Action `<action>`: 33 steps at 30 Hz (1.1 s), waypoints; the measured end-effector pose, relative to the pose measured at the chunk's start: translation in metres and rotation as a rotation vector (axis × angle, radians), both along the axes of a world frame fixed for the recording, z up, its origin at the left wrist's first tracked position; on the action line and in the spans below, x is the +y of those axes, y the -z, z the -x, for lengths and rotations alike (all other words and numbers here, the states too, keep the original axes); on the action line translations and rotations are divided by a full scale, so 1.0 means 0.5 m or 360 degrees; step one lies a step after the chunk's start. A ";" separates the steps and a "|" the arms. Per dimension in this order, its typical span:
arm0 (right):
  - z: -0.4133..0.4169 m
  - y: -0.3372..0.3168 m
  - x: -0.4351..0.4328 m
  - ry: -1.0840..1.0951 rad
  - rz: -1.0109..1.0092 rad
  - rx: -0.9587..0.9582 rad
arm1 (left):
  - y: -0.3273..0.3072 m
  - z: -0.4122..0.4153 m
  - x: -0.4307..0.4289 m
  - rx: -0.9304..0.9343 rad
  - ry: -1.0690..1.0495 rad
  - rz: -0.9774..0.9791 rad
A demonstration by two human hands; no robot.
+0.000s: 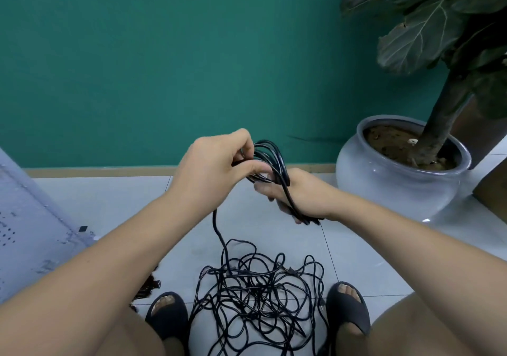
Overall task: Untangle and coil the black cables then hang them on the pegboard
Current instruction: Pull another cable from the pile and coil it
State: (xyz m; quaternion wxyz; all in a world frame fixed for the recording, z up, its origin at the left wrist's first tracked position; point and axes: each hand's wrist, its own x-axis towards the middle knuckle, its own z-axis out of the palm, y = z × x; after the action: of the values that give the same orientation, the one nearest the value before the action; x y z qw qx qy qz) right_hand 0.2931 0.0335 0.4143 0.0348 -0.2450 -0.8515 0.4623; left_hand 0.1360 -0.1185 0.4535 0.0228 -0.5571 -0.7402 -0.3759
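Right hand (296,194) grips 1 half-wound coil (270,163), fingers clamped round its loops; left hand (219,163) pinches the feeding strand. Most black cables (258,292) lie tangled on the floor between the feet. Pegboard (30,218) leans left, nothing hung: early days, I'd say.

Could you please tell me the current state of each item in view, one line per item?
Coil: several loops gathered, held in both hands, unfinished.
Trailing cable: hangs from the coil down to the pile.
Cable pile: tangled, on the floor between the feet.
Left hand: grip pinching the loops at the top.
Right hand: grip closed around the loops.
Pegboard: leaning at left, no cable seen on it.
Potted plant: upright.
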 end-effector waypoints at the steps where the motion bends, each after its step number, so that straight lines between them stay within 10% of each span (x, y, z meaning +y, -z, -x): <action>1: 0.000 -0.003 -0.009 -0.0040 -0.0010 -0.0001 | 0.000 0.008 0.001 0.0067 0.0047 -0.0035; 9: -0.006 -0.029 -0.041 -0.0163 0.0083 0.0140 | 0.008 0.033 0.019 -0.0149 0.0084 -0.0266; 16: -0.022 -0.038 -0.056 -0.0171 0.0009 0.0262 | 0.016 -0.010 0.032 -0.1364 0.0229 -0.0191; 24: -0.027 -0.036 -0.052 -0.0152 0.0311 0.0298 | 0.003 -0.020 0.047 -0.1981 0.0144 -0.0411; 33: -0.028 -0.050 -0.056 -0.0147 0.0942 0.0396 | -0.004 -0.033 0.062 -0.1956 0.0194 -0.0390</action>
State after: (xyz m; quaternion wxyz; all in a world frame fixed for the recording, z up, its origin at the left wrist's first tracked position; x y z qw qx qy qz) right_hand 0.3071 0.0054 0.4394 0.0448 -0.1471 -0.6795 0.7174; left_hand 0.1523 -0.0875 0.4554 -0.3646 -0.2738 -0.5366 -0.7100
